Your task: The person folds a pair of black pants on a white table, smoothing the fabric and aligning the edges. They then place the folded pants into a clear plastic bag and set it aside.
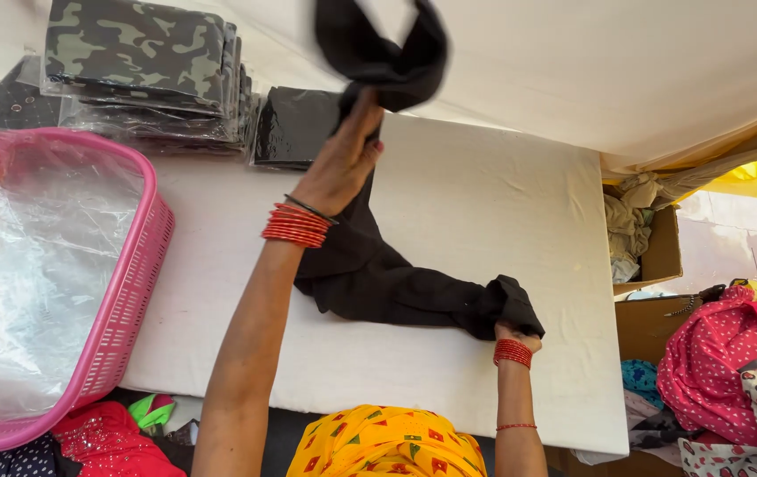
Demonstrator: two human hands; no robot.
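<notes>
over white table [484, 203], both hands' fingers (left hand [340, 163], right hand [513, 336]) clamped on black garment [396, 283]

You're in a small garment packing workshop: a white padded table [484, 221] fills the middle, stacks of bagged folded clothes [144, 75] sit upper left, a pink basket [126, 291] of plastic bags at left, cardboard boxes [657, 256] of fabric right.
</notes>
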